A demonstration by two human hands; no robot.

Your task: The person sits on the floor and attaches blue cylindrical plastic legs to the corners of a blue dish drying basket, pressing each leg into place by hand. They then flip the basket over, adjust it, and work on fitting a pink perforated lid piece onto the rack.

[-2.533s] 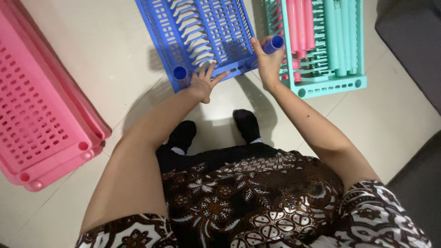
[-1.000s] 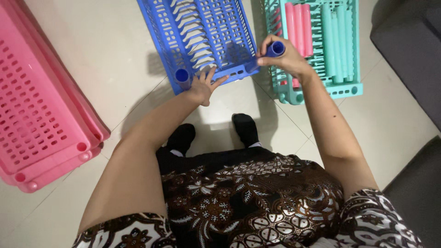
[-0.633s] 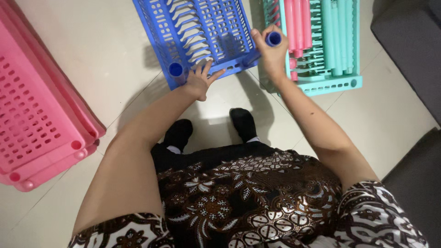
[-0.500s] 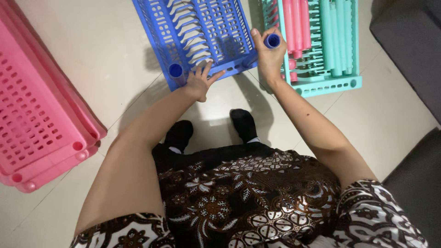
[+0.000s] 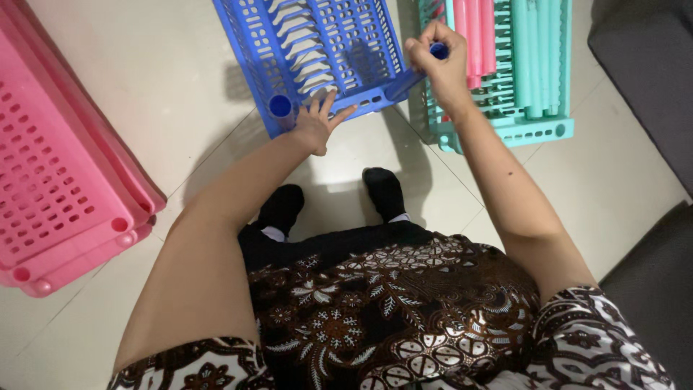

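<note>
Pale tiled floor (image 5: pixel 144 94). Blue rack (image 5: pixel 325 50) is laid at the far middle, teal rack (image 5: pixel 520 108) beside it, pink racks (image 5: pixel 58 180) stacked at left edge.

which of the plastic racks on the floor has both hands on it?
The blue slotted plastic rack in the middle. The left hand presses its near edge and the right hand grips its right corner post. The pink perforated racks and teal rack go untouched.

Both hands on blue rack (image 5: pixel 325 50); right hand (image 5: pixel 437 65) apparently around its corner post (image 5: pixel 438 50).
</note>
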